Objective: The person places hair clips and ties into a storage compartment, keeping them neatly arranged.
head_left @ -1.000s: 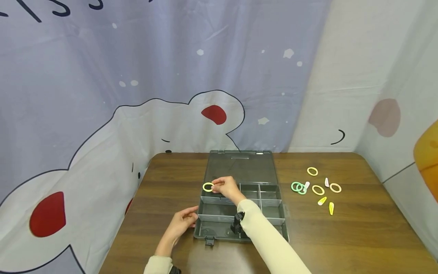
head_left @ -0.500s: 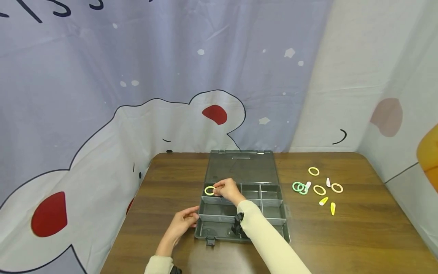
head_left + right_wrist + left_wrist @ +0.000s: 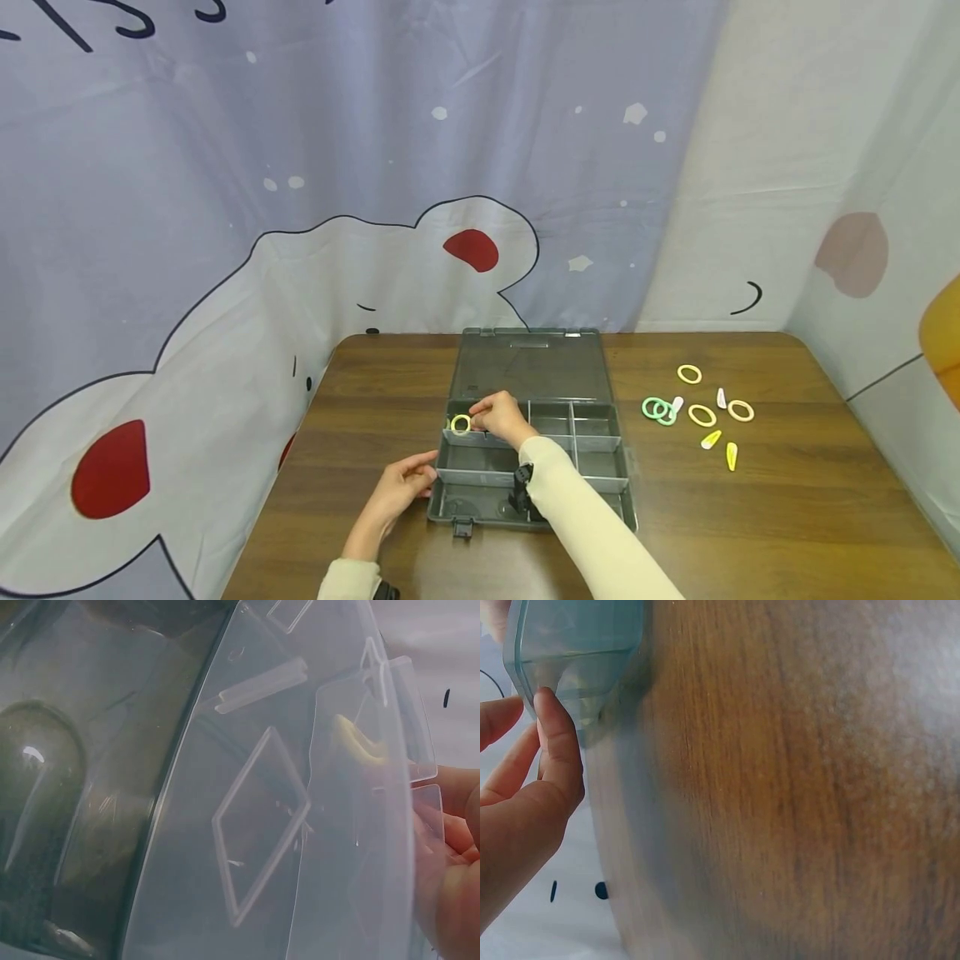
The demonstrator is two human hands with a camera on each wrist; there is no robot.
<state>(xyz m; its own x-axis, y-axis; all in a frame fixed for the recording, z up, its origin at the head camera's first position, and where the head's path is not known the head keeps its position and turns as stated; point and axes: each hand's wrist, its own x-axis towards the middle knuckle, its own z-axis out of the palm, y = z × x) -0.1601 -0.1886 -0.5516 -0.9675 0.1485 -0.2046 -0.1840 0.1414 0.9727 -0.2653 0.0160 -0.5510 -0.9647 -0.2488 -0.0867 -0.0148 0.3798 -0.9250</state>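
Note:
A grey translucent compartment box (image 3: pixel 480 478) lies with its lid folded back on the wooden table. In its back left compartment, my right hand (image 3: pixel 501 417) pinches a yellow hair tie (image 3: pixel 453 431) by its right side. The right wrist view shows the hair tie (image 3: pixel 360 742) only blurred, through a clear divider (image 3: pixel 262 825), with the fingers partly behind the plastic. My left hand (image 3: pixel 401 487) touches the box's left side. In the left wrist view its fingertips meet the outer wall (image 3: pixel 577 645) near a corner.
Right of the box lie two overlapping green hair ties (image 3: pixel 657 409), several cream and yellow hair ties (image 3: pixel 702 407), two yellow snap clips (image 3: pixel 731 457) and two pale clips (image 3: pixel 722 398). A printed curtain (image 3: pixel 375 167) hangs behind the table. The lid (image 3: pixel 531 367) lies flat towards the back.
My right hand has lowered the yellow hair tie slightly into the back left compartment, and the ring now stands more upright. The left hand stays at the box's side.

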